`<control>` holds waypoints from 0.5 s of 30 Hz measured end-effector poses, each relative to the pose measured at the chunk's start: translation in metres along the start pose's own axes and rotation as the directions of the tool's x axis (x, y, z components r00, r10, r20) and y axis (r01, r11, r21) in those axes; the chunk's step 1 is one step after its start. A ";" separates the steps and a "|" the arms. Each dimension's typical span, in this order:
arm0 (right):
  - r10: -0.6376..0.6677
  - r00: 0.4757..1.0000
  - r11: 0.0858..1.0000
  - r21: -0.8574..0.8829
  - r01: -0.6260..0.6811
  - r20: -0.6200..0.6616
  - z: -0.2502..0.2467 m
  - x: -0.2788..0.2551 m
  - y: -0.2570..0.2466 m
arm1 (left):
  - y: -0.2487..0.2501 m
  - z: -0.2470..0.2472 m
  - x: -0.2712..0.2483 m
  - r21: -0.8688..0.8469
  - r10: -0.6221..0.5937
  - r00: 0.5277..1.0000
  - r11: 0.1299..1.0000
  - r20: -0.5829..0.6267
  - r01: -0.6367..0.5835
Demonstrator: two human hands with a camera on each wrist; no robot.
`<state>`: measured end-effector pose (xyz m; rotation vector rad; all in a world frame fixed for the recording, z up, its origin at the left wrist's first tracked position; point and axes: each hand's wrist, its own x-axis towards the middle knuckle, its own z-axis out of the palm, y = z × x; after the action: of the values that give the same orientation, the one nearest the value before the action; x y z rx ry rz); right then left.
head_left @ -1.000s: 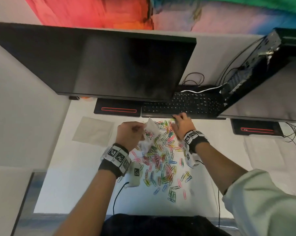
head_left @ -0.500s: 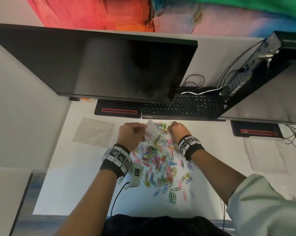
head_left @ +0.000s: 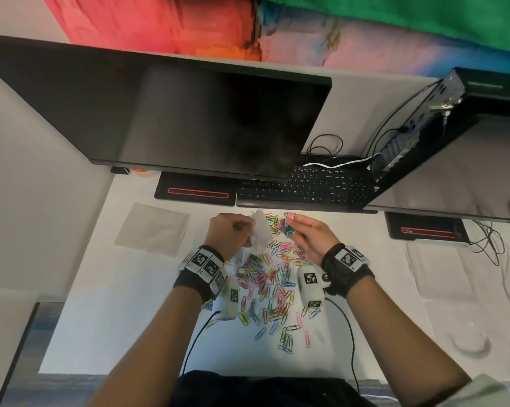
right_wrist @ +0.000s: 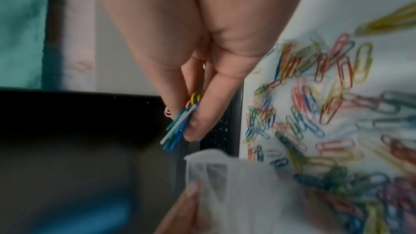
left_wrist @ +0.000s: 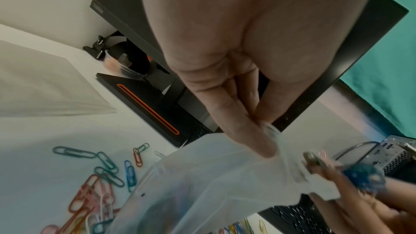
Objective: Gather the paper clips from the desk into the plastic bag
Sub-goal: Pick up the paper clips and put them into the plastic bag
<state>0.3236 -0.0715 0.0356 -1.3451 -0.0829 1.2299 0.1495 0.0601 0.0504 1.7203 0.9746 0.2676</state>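
Observation:
Many coloured paper clips (head_left: 265, 283) lie scattered on the white desk (head_left: 107, 318) between my forearms. My left hand (head_left: 246, 229) pinches the top edge of a small clear plastic bag (head_left: 261, 230), which hangs down to the desk over the pile. In the left wrist view the bag (left_wrist: 213, 175) spreads below my fingers (left_wrist: 247, 131). My right hand (head_left: 292, 226), lifted off the desk just right of the bag, pinches a small bunch of paper clips (head_left: 289, 229). The right wrist view shows this bunch (right_wrist: 180, 124) between thumb and fingers, just above the bag's edge (right_wrist: 209, 156).
A black keyboard (head_left: 306, 189) lies just beyond the hands, under a large dark monitor (head_left: 174, 118). Black stand bases with red stripes (head_left: 196, 192) (head_left: 427, 230) flank it. A flat clear sheet (head_left: 152, 227) lies at left. Cables (head_left: 488, 248) trail at right.
My right hand has come off the desk by the keyboard with a bunch of clips and turned toward the bag. The left hand keeps holding the bag in place.

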 end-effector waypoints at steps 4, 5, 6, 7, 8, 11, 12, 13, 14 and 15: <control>0.029 0.999 0.999 0.037 -0.029 -0.012 0.020 -0.002 0.008 | 0.001 0.011 0.002 -0.030 -0.027 0.999 0.999 0.026 0.028; 0.042 0.998 0.999 0.014 -0.042 -0.046 0.023 -0.001 0.010 | 0.000 0.013 0.002 -0.034 -0.027 0.999 0.999 0.021 0.028; 0.050 0.995 0.998 -0.025 -0.052 -0.084 0.025 0.002 0.013 | 0.000 0.016 0.003 -0.034 -0.026 1.000 0.999 0.015 0.026; 0.050 0.991 0.996 -0.068 -0.059 -0.122 0.027 0.005 0.015 | 0.001 0.018 0.003 -0.034 -0.025 1.000 0.999 0.012 0.025; 0.045 0.987 0.989 -0.130 -0.066 -0.152 0.029 0.007 0.016 | 0.001 0.021 0.003 -0.034 -0.026 1.000 0.999 0.010 0.026; 0.059 0.990 0.959 -0.270 -0.091 -0.124 0.035 0.010 0.014 | 0.001 0.025 0.001 -0.011 -0.014 1.000 1.000 0.022 0.014; 0.068 0.993 0.952 -0.290 -0.093 -0.096 0.037 0.008 0.013 | 0.001 0.025 0.001 -0.009 -0.007 1.000 1.000 0.025 0.008; 0.073 0.995 0.944 -0.318 -0.092 -0.072 0.040 0.005 0.012 | 0.001 0.026 0.001 -0.007 -0.007 1.000 1.000 0.026 0.007; 0.062 0.996 0.922 -0.380 -0.081 -0.061 0.040 0.002 0.011 | 0.000 0.026 0.001 -0.004 -0.009 1.000 1.000 0.028 0.009; 0.033 0.997 0.881 -0.469 -0.060 -0.066 0.041 -0.002 0.010 | 0.000 0.025 0.001 0.006 -0.008 0.999 1.000 0.033 0.008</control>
<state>0.2892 -0.0476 0.0417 -1.8113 -0.3303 1.2577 0.1654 0.0429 0.0405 1.7208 0.9585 0.2307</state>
